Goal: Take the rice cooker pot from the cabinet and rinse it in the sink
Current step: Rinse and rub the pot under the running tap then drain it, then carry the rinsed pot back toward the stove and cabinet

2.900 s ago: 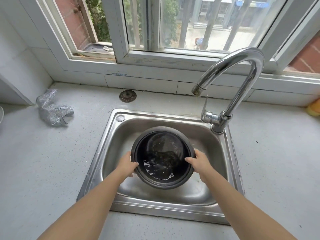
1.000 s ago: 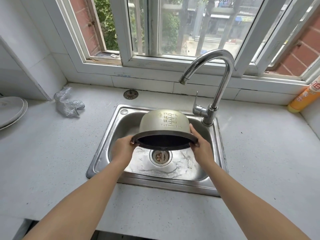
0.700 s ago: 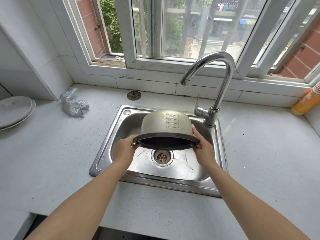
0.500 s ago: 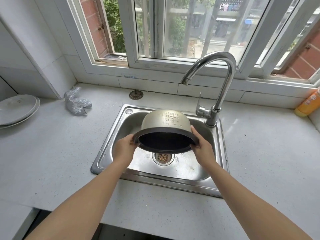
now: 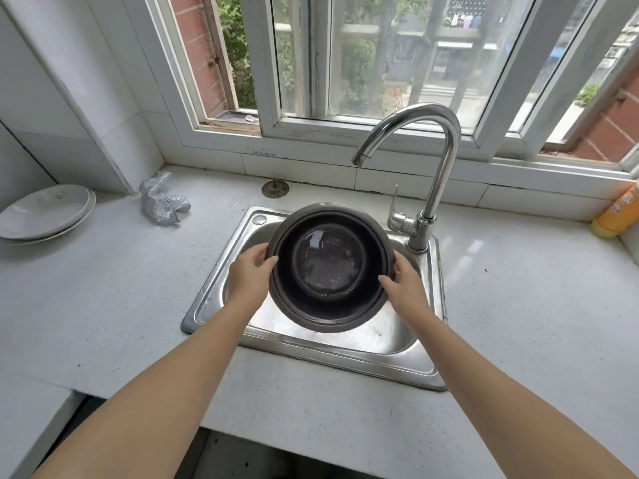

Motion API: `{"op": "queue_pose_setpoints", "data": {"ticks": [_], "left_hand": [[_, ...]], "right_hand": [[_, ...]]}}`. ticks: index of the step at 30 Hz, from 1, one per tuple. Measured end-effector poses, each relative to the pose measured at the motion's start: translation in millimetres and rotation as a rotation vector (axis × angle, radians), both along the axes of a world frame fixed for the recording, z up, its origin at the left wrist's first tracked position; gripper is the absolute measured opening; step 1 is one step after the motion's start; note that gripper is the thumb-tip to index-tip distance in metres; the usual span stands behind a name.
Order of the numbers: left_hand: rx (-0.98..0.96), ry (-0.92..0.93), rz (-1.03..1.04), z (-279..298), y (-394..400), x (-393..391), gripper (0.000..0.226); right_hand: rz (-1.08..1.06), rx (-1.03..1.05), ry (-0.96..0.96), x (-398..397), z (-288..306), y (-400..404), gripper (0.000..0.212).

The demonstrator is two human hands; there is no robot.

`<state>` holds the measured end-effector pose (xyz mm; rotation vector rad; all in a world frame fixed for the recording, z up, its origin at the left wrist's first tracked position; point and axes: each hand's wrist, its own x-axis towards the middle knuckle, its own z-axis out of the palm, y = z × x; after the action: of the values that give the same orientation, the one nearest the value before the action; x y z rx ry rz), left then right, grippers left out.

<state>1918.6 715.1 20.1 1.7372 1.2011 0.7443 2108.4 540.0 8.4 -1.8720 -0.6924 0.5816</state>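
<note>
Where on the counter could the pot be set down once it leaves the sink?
Bare counter lies right of the sink, up to the orange bottle. Another bare patch sits left of the sink, in front of the plates and the scrubber. The back strip is tighter, holding the drain strainer and the faucet. Both hands hold the pot.

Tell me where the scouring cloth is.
In the head view, the silvery cloth lies on the counter left of the sink, between the plates and the drain strainer.
</note>
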Motion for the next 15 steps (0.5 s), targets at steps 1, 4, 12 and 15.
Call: {"op": "queue_pose_setpoints", "data": {"ticks": [1,4,12,15], "left_hand": [[-0.004,0.005,0.007,1,-1,1,0.029],[-0.003,0.038,0.007,1,-2,1,0.030],[0.000,0.100,-0.043,8,2,4,0.029],[-0.024,0.082,-0.061,15,5,8,0.032]], "right_hand": [[0.003,-0.012,-0.010,0,0,-1,0.048],[-0.014,-0.092,-0.097,0,3,-6,0.046],[-0.085,-0.220,-0.186,-10,19,-21,0.045],[-0.130,-0.238,-0.157,-18,27,-26,0.041]]}}
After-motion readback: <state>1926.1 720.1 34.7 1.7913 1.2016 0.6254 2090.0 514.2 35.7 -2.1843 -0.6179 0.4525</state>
